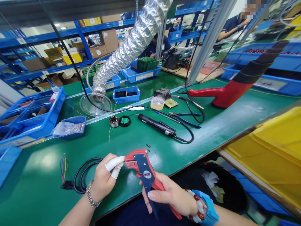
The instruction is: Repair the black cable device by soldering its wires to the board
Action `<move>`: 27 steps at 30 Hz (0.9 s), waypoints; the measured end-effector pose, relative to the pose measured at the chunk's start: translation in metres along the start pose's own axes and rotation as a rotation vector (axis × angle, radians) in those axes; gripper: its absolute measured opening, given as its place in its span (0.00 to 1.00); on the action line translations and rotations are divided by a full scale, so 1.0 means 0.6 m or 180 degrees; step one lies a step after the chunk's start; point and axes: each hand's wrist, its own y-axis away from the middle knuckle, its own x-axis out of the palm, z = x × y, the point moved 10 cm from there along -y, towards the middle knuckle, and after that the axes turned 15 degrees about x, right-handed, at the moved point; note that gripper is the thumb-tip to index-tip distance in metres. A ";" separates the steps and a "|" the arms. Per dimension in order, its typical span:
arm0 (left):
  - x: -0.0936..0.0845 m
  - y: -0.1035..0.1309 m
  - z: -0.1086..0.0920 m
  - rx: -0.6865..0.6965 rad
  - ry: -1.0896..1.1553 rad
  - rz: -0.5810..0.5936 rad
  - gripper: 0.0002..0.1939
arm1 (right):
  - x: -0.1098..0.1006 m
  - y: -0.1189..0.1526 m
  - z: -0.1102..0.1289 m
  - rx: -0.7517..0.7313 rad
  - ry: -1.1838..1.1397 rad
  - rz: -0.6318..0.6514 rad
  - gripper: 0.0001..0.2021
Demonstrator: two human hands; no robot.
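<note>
Near the front edge of the green worktop [164, 150], the right hand [169, 194] grips the red-and-blue wire-stripper pliers [143, 171], fingers wrapped around the handles. Left hand [105, 179], fingers pinched together in white finger cots, meets the pliers' jaws; what they pinch, I cannot tell. Just left of the pliers lies a black coiled cable [82, 175]; beyond them, a black electric screwdriver [157, 125].

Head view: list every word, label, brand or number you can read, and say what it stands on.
None can be read for certain.
Round white badge with red lettering on the red and blue hand crimping tool: too blurred.
White label on the blue plastic bin holding green boards: too small.
White label on the blue shelf beam: too small.
</note>
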 end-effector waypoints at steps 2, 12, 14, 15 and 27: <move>0.000 0.001 0.002 -0.0021 -0.0026 0.0015 0.17 | -0.001 -0.002 -0.004 0.0005 -0.0038 -0.0057 0.15; 0.008 0.014 0.063 -0.1465 0.0314 0.0011 0.09 | -0.021 -0.021 -0.028 0.0078 -0.0884 -0.0302 0.15; 0.016 0.024 0.075 -0.1897 0.0802 -0.0044 0.10 | -0.028 -0.014 -0.014 0.0014 -0.1040 -0.0267 0.15; 0.022 0.028 0.077 -0.2033 0.1045 -0.0063 0.10 | -0.034 -0.009 -0.006 -0.0043 -0.1087 -0.0321 0.14; 0.038 0.035 0.082 -0.2317 0.1618 -0.0112 0.10 | -0.050 0.012 0.011 -0.0049 -0.0960 -0.0462 0.13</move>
